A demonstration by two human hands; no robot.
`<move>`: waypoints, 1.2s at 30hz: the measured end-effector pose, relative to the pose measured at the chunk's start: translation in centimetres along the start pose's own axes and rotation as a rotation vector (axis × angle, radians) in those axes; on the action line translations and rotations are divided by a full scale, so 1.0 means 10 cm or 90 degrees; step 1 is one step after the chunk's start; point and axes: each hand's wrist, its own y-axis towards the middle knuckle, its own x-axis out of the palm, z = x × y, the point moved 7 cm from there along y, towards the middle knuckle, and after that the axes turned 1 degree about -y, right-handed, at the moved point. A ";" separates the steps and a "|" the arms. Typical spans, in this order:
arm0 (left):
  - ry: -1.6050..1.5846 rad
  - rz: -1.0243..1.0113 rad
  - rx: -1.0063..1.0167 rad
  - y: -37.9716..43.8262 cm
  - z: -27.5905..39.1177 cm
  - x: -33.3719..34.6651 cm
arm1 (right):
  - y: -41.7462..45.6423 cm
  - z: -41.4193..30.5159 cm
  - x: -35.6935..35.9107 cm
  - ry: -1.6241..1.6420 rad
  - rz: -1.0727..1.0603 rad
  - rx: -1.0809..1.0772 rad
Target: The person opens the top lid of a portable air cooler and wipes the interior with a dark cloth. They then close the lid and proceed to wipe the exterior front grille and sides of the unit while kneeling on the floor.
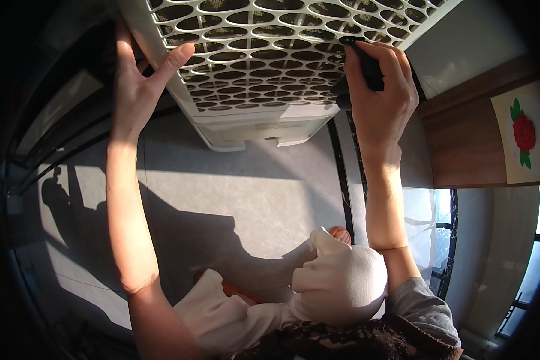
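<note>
A white appliance housing [261,118] with a grille of oval holes [270,55] fills the top of the head view. Dusty-looking mesh shows through the holes. Along its left edge, my left hand [146,74] grips the frame, thumb over the front and fingers around the side, partly in shadow. At the grille's right side, my right hand [384,83] holds a black object [371,67], mostly covered by my fingers, so its exact kind cannot be told. The black object's end is up against the grille's holes. The appliance's lower front has a pale panel bearing writing.
Grey tiled floor [252,193] lies below, crossed by dark strips and shadows. To the right are a brown wooden panel [463,153] and a sheet with a red flower [524,132]. My reddish shoe [340,235] and pale trousers [342,283] are beneath me.
</note>
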 end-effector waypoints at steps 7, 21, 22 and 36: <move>0.012 0.013 -0.014 0.00 0.00 -0.01 | 0.02 0.15 -0.04 0.171 -0.035 0.059; 0.000 -0.003 -0.023 0.01 -0.02 -0.01 | -0.03 0.24 -0.01 0.261 -0.059 0.125; -0.003 -0.002 -0.021 0.01 -0.02 -0.01 | -0.03 0.22 -0.04 0.229 -0.039 0.108; 0.003 0.004 -0.025 0.00 -0.03 -0.01 | -0.19 0.39 -0.16 0.296 -0.081 0.250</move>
